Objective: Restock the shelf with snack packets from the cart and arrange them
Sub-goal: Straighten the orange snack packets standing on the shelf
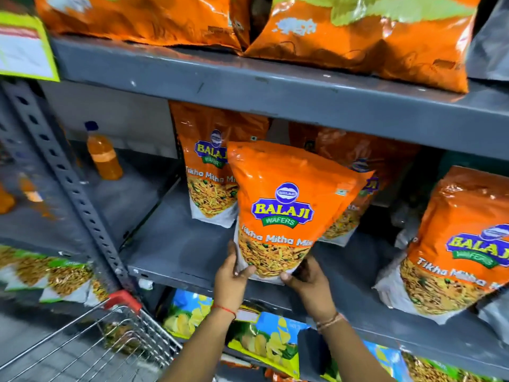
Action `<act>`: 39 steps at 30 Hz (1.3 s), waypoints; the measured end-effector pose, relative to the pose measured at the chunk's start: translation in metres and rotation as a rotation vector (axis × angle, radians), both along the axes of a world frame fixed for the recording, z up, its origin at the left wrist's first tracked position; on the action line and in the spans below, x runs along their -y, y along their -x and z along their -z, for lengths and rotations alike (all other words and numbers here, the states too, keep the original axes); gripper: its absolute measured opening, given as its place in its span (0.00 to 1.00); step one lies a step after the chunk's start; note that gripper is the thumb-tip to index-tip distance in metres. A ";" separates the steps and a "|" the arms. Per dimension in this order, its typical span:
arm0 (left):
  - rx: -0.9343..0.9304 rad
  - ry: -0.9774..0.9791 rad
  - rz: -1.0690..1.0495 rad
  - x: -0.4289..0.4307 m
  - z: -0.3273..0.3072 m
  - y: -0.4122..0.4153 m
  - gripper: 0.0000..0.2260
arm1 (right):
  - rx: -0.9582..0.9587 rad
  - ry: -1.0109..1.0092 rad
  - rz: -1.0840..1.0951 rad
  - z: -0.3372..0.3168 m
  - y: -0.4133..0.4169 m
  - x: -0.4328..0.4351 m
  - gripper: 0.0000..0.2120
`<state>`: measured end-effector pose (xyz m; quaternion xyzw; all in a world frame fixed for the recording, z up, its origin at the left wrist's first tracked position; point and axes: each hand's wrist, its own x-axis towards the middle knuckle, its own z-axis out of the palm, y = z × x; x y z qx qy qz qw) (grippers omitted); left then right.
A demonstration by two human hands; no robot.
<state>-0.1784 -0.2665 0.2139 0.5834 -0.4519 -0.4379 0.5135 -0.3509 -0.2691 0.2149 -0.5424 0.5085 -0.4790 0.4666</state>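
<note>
at the middle shelf (176, 252), left hand (231, 274) and right hand (305, 277) pinch an upright orange packet's (286, 205) bottom corners, bare space toward nine o'clock.

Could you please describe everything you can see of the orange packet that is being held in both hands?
The held packet is a glossy orange plastic pouch with a blue-and-yellow Balaji Wafers logo, "Tikha Mitha Mix" lettering and a snack picture above a white base. It looks full, upright but slightly tilted, above the front of the grey shelf. The left hand and right hand grip its bottom corners; similar packets stand behind it.
</note>
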 end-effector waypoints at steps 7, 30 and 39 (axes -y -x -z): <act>-0.081 0.115 -0.258 -0.011 -0.010 -0.075 0.20 | -0.029 0.039 -0.081 -0.003 -0.103 0.012 0.24; 0.218 0.324 -0.251 -0.042 -0.033 0.019 0.24 | 0.147 0.154 0.686 0.003 0.032 0.041 0.24; 0.090 -0.072 0.367 0.119 -0.031 0.107 0.27 | 0.023 0.052 0.333 -0.004 0.111 0.101 0.41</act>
